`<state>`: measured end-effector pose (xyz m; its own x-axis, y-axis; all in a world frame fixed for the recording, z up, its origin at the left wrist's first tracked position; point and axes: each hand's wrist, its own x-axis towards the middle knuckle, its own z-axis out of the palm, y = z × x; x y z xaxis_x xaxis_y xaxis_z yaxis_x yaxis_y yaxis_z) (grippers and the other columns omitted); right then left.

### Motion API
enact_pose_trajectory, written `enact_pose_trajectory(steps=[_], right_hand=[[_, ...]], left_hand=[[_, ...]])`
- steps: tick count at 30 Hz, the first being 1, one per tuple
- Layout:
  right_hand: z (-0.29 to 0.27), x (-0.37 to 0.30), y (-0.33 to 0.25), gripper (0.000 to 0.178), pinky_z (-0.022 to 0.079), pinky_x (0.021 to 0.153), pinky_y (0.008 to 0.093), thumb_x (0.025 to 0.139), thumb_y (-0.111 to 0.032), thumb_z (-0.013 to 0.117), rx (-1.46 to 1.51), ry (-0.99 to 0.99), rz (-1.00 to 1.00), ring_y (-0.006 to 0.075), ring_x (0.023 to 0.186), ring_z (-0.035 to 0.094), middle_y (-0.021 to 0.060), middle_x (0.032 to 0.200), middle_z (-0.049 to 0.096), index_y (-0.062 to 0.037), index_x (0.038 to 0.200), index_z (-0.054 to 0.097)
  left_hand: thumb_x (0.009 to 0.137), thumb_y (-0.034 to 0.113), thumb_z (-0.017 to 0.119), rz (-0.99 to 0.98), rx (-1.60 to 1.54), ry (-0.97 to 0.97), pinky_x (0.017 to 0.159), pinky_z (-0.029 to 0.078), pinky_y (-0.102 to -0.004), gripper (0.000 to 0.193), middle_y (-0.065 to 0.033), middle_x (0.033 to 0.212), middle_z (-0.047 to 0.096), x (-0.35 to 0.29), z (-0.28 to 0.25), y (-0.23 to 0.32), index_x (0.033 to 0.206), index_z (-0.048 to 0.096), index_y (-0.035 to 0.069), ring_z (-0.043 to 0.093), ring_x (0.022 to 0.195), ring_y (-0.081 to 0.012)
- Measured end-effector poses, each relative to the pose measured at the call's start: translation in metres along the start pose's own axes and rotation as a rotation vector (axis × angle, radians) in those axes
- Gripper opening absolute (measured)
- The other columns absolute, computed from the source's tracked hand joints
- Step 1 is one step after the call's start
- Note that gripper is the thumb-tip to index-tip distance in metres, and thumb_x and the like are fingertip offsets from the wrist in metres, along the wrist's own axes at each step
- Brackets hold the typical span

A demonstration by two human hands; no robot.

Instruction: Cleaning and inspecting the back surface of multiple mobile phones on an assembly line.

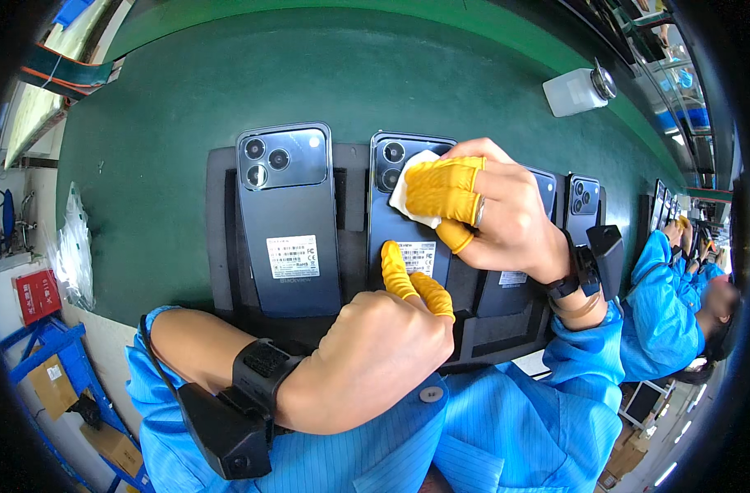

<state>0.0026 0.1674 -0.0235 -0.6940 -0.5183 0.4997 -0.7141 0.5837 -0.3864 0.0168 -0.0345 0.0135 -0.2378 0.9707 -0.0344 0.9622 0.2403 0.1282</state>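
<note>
A dark blue smartphone lies face down before me, its camera block at the far end. My right hand, with yellow finger cots, is closed on a folded white cloth and presses it to the phone's back beside the lenses. My left hand is curled, its yellow-covered fingertips against the lower part of the same phone by a white label. Left of it lies a second smartphone, face down. A third smartphone is partly hidden under my right hand. Another smartphone lies farther right.
The phones rest on a black foam tray on a green work surface. A white dispenser bottle lies at the far right. Clear plastic wrap hangs at the left edge. A co-worker in blue sits at right.
</note>
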Motion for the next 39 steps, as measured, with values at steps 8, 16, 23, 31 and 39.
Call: enact_pose_trajectory(steps=[8, 16, 23, 31, 39], right_hand=[[-0.012, -0.003, 0.001, 0.017, 0.051, 0.077, 0.0375, 0.061, 0.000, 0.067, 0.002, -0.018, 0.080, 0.0245, 0.070, 0.063, 0.0082, 0.082, 0.067, -0.0026, 0.077, 0.066], [-0.027, -0.006, 0.000, 0.018, 0.047, 0.080, 0.0329, 0.067, 0.007, 0.061, 0.012, -0.008, 0.254, 0.0234, 0.077, 0.065, 0.0063, 0.082, 0.068, -0.0051, 0.079, 0.065], [-0.024, 0.032, 0.007, 0.015, 0.050, 0.080, 0.0292, 0.080, 0.003, 0.060, 0.012, 0.226, 0.478, 0.0204, 0.085, 0.066, 0.0111, 0.090, 0.068, 0.0011, 0.094, 0.064], [0.018, 0.066, 0.022, 0.019, 0.051, 0.073, 0.0325, 0.082, 0.001, 0.057, 0.130, 0.144, 0.401, 0.0313, 0.085, 0.066, 0.0177, 0.090, 0.066, -0.0014, 0.099, 0.063], [0.040, 0.088, 0.023, 0.016, 0.051, 0.071, 0.0339, 0.083, -0.004, 0.054, 0.289, -0.096, 0.532, 0.0300, 0.079, 0.066, 0.0190, 0.085, 0.066, 0.0009, 0.096, 0.064]], left_hand=[[0.069, 0.016, 0.059, -0.016, 0.020, 0.030, 0.033, 0.038, -0.0254, 0.031, -0.0046, 0.051, 0.055, 0.000, 0.000, 0.001, 0.093, 0.064, -0.003, 0.051, 0.038, -0.0099], [0.070, 0.015, 0.058, 0.010, -0.001, 0.021, 0.034, 0.039, -0.0256, 0.031, -0.0052, 0.053, 0.057, 0.000, 0.001, 0.001, 0.094, 0.064, -0.004, 0.053, 0.040, -0.0106], [0.070, 0.015, 0.059, 0.030, -0.015, 0.013, 0.036, 0.040, -0.0251, 0.032, -0.0032, 0.053, 0.055, -0.002, 0.002, 0.000, 0.095, 0.063, -0.005, 0.055, 0.043, -0.0108], [0.070, 0.016, 0.061, -0.010, -0.047, 0.039, 0.037, 0.040, -0.0258, 0.031, -0.0083, 0.064, 0.061, -0.021, -0.014, -0.011, 0.097, 0.065, 0.001, 0.057, 0.050, -0.0126], [0.069, 0.018, 0.060, -0.397, 0.058, -0.039, 0.038, 0.045, -0.0260, 0.036, -0.0084, 0.067, 0.063, -0.021, -0.022, -0.017, 0.099, 0.064, -0.002, 0.058, 0.050, -0.0122]])
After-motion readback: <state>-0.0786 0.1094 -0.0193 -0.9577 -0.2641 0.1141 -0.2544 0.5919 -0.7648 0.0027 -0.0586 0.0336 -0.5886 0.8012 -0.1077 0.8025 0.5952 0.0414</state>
